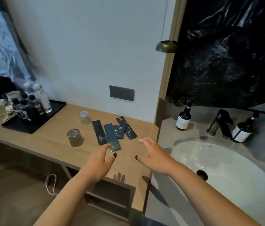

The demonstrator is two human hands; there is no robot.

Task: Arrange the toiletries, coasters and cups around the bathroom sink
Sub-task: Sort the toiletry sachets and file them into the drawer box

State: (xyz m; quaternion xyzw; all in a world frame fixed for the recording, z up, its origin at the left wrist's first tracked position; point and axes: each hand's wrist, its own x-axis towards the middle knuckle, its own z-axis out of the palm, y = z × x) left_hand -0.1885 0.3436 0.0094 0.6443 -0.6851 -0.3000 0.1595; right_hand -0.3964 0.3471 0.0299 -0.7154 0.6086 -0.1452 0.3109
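Left hand over the wooden tabletop, fingers spread and relaxed, index tip at or just touching the near end of a teal toiletry sachet; hard to tell through the blur. Right hand hovering beside it, fingers apart, holding nothing. Four dark toiletry packets fanned together, one marked toothbrush. Left of them, an upturned smoky glass cup and a clear glass cup. Farther left, a black tray of bottles. White sink at right, with black faucet and two pump bottles.
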